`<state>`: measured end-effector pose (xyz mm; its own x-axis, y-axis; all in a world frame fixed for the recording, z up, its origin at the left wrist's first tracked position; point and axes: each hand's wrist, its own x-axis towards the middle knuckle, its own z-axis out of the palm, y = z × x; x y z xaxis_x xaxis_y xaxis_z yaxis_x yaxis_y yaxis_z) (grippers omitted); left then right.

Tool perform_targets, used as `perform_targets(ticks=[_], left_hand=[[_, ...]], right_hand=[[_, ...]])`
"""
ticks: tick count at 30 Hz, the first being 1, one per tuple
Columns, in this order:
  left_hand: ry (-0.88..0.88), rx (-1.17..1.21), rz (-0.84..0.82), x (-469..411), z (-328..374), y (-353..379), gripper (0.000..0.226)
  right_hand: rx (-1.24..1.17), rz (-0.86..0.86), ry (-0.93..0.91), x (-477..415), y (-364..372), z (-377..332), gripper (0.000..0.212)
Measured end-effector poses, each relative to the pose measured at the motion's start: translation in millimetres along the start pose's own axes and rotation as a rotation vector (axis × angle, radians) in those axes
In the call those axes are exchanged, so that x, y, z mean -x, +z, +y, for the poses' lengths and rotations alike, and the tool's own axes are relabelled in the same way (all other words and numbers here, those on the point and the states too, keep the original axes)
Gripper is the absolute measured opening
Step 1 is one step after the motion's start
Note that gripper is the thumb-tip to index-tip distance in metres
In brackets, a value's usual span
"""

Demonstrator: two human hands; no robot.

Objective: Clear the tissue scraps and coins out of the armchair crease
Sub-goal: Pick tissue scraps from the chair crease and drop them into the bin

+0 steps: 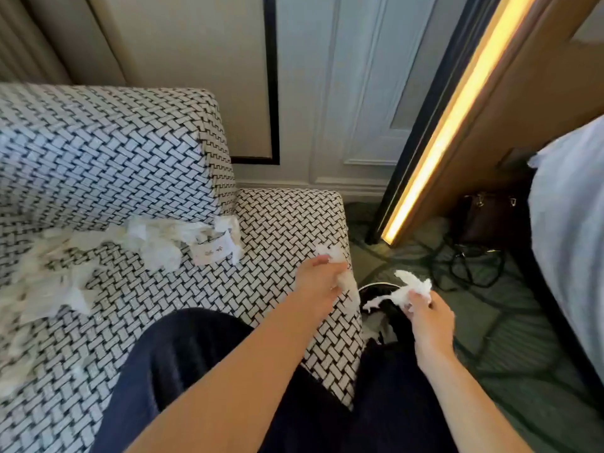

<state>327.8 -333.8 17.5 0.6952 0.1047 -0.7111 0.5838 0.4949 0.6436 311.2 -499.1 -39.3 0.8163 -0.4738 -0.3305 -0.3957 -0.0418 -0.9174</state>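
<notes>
A cream panelled wall (183, 60) with a thin black border line (271, 76) stands behind the furniture, beside a pale blue-grey moulded panel (366, 93). A lit amber light strip (457, 116) runs diagonally along a wooden frame (529, 93). Below, a green patterned carpet (510, 338) holds tangled black cables (467, 266) and a dark brown bag (487, 217). White bedding (572, 207) fills the right edge.

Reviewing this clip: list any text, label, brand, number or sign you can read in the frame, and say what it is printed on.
Nothing readable.
Small white card or wrapper among the tissue scraps in the armchair crease: faint reddish printed marks, too blurred to read.
Dark bag on the floor: metal fittings only, no brand visible.
</notes>
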Motion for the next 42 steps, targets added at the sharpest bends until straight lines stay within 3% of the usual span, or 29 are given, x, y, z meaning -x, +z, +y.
perform_targets(ticks=[8,14,18,21,22,24,30,35,42], left_hand=[[-0.048,0.085,0.016,-29,-44,44,0.035],[-0.109,-0.106,-0.145,-31,-52,54,0.056],[-0.146,-0.153,-0.188,-30,-53,56,0.016],[-0.143,-0.184,-0.213,-25,-51,54,0.017],[-0.131,-0.209,-0.212,-25,-51,52,0.031],[-0.097,-0.266,-0.226,-26,-51,48,0.044],[-0.022,-0.290,-0.247,-16,-38,34,0.042],[-0.034,-0.261,-0.221,-6,-23,17,0.039],[0.067,-0.221,-0.214,29,16,-19,0.034]], right_hand=[[-0.243,0.152,0.120,-16,-10,28,0.019],[-0.321,0.080,0.161,-25,-6,34,0.019],[-0.335,0.059,0.191,-29,-5,34,0.023],[-0.356,0.048,0.217,-31,-6,32,0.023],[-0.365,0.030,0.225,-32,-6,32,0.024],[-0.351,-0.034,0.241,-32,-6,30,0.029],[-0.305,-0.225,0.337,-31,-12,28,0.055],[-0.307,-0.232,0.291,-18,-16,18,0.051],[-0.084,-0.296,0.147,16,0,-17,0.034]])
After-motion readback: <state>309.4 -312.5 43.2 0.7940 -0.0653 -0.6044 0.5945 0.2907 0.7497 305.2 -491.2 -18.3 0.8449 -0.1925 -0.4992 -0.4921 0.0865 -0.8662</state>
